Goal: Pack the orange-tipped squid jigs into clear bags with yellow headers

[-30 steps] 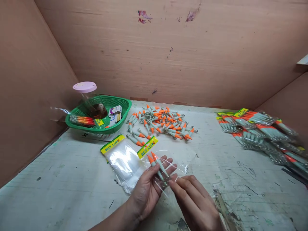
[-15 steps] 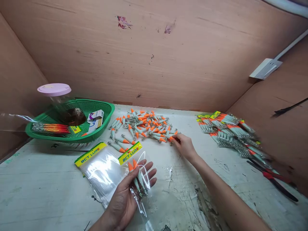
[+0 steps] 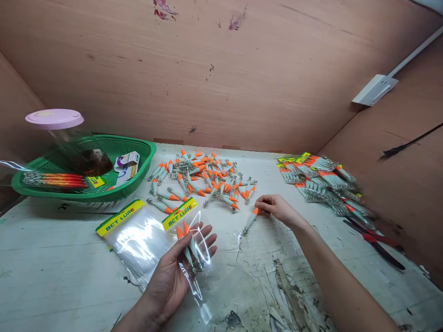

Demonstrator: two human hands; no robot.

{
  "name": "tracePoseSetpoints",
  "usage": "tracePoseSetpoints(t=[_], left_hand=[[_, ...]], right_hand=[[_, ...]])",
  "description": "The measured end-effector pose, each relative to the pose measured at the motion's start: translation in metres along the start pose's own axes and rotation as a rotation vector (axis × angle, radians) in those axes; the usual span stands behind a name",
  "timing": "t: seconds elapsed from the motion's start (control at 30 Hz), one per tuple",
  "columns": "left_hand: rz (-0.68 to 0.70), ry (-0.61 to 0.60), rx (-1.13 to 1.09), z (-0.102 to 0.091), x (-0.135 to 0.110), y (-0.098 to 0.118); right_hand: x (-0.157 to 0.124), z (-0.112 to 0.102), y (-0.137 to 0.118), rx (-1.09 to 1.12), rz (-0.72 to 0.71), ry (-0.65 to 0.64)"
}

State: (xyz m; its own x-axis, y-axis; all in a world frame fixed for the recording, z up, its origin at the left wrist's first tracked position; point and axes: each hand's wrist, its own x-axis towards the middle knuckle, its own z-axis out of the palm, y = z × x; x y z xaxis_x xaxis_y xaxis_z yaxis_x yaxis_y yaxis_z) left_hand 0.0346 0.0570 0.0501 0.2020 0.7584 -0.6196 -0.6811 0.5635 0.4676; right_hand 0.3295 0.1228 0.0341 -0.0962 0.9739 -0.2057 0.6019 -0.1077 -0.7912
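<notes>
My left hand (image 3: pixel 176 263), palm up, grips two squid lures (image 3: pixel 191 249) under its thumb, along with a clear plastic bag (image 3: pixel 197 293) that has a yellow "BCT LURE" header. Whether these lures lie inside the bag or on it, I cannot tell. Between thumb and fingertips, my right hand (image 3: pixel 277 208) pinches one more squid lure (image 3: pixel 251 220) by its orange end; its hooks hang down toward the table. Beyond both hands spreads a loose heap of pale green and orange squid lures (image 3: pixel 204 177). A stack of flat bags (image 3: pixel 134 235) rests beside my left hand.
At the left stands a green basket (image 3: pixel 147 161) containing a lidded jar (image 3: pixel 55 119), a small box and packed red lures. Filled lure packs (image 3: pixel 321 184) are piled at the right, with red-and-black cutters (image 3: pixel 377 244) nearby. A wooden wall (image 3: pixel 221 92) closes the back.
My right hand has drawn a lure out of the heap, toward me. My left hand keeps its hold on the bag and two lures. The view has shifted slightly.
</notes>
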Motion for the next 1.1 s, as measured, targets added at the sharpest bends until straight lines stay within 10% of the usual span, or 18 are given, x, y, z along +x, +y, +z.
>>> tracePoseSetpoints(t=[0.2,0.53,0.83,1.0,1.1], left_hand=[[0.015,0.010,0.005,0.000,0.002,0.003],[-0.015,0.021,0.020,0.001,0.000,0.002],[-0.009,-0.020,0.020,-0.004,0.003,-0.003],[0.020,-0.028,-0.026,-0.005,0.006,-0.003],[0.027,-0.055,-0.064,-0.006,0.008,-0.002]], right_hand=[[-0.005,0.011,-0.010,-0.160,-0.014,0.083],[-0.092,0.068,-0.003,-0.365,-0.147,0.268],[-0.083,0.101,-0.001,-0.386,-0.365,0.403],[-0.115,0.068,-0.042,-0.198,-0.465,0.289],[-0.140,0.051,-0.071,-0.094,-0.629,-0.029]])
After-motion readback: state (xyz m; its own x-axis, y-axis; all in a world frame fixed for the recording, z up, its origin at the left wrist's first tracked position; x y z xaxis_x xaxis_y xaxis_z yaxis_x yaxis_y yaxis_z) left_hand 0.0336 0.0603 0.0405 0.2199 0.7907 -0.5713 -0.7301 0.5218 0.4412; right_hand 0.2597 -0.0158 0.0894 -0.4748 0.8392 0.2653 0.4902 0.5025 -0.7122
